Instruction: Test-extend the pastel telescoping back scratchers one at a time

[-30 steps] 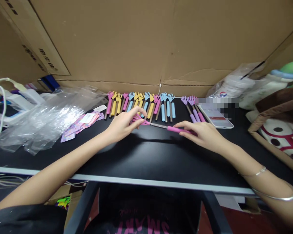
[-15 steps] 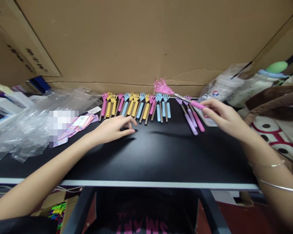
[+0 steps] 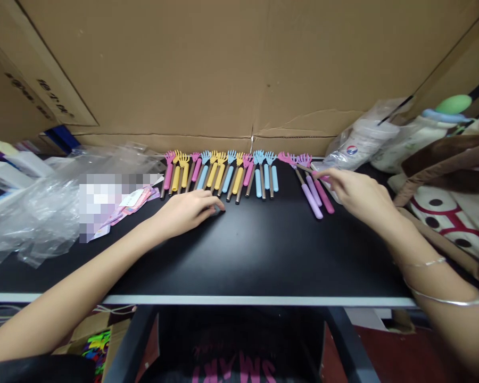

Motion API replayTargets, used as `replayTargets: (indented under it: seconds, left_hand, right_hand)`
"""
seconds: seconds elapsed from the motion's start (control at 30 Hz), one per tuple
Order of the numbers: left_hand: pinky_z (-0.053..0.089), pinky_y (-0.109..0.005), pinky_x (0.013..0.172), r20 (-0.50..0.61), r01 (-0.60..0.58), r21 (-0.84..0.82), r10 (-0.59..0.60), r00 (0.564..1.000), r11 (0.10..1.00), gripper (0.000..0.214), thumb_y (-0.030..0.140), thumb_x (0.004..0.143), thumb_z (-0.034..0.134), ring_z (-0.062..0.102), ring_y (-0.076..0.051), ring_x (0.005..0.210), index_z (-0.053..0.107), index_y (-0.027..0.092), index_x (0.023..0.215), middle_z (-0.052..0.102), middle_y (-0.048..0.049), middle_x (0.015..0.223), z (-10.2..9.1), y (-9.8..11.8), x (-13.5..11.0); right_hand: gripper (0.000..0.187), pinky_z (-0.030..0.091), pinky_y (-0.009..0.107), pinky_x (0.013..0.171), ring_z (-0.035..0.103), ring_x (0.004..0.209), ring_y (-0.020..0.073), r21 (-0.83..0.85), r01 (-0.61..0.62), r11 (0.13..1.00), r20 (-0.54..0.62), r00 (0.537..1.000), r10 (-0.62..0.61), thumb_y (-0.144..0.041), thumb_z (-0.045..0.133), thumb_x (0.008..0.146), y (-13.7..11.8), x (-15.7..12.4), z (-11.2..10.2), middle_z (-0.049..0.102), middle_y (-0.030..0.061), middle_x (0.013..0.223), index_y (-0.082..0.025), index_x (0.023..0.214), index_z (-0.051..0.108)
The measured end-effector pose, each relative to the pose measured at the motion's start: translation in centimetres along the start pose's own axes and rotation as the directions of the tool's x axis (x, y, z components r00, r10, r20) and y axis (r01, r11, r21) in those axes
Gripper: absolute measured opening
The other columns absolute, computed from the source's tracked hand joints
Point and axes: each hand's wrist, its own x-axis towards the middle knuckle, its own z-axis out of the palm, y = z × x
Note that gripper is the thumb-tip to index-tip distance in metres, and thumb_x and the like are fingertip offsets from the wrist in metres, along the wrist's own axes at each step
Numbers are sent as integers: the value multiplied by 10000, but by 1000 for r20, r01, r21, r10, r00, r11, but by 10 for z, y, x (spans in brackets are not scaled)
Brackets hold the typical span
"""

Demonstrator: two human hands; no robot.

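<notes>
My right hand (image 3: 353,197) is closed on the pink handle of a back scratcher (image 3: 287,158). Its hand-shaped head points left, over the tops of a few other back scratchers (image 3: 312,201) with purple and pink handles. My left hand (image 3: 187,210) rests on the black table with loosely bent fingers and holds nothing. Just beyond it, a row of back scratchers (image 3: 237,181) in pink, yellow and blue lies side by side, heads toward the cardboard. Part of the held handle is hidden by my fingers.
Clear plastic bags (image 3: 43,213) and printed cards (image 3: 133,201) lie at the left. On the right stand a bagged cup (image 3: 369,141), a bottle (image 3: 431,133) and a plush-looking bag (image 3: 447,213). A cardboard wall (image 3: 207,69) closes off the back. A box of colourful pieces (image 3: 98,346) sits below.
My right hand has brought the pink back scratcher down, its head dropping and shifting right to the purple and pink ones. My left hand has stayed nearly in place.
</notes>
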Motion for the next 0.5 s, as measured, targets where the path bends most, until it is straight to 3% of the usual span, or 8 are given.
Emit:
replayTargets:
  seconds: [0.07, 0.2, 0.5]
  left_hand:
    - [487, -287, 811, 2, -8, 11, 8, 1000, 1000, 323, 351, 978, 356, 619, -197, 1000, 638, 259, 1108, 660, -31, 1079, -1, 0, 0]
    - [486, -284, 818, 9, -27, 36, 27, 1000, 999, 325, 356, 975, 371, 615, -195, 1008, 637, 253, 1131, 671, -32, 1076, -3, 1, 0]
    - [485, -326, 860, 21, -16, 63, 15, 1000, 998, 368, 378, 989, 339, 611, -211, 1012, 664, 274, 1126, 682, -46, 1074, -4, -3, -1]
  right_hand:
    - [472, 386, 332, 615, 650, 929, 290, -106, 50, 993, 29, 998, -47, -379, 267, 963, -8, 1, 5, 646, 79, 1240, -328, 1331, 558]
    - [526, 410, 347, 597, 666, 856, 282, -252, 113, 961, 75, 992, -97, -354, 249, 961, -18, 5, 13, 645, 144, 1195, -232, 1415, 485]
    - [473, 437, 355, 651, 663, 921, 287, -366, 234, 901, 196, 965, -172, -249, 347, 897, -46, 7, 15, 670, 165, 1169, -131, 1307, 552]
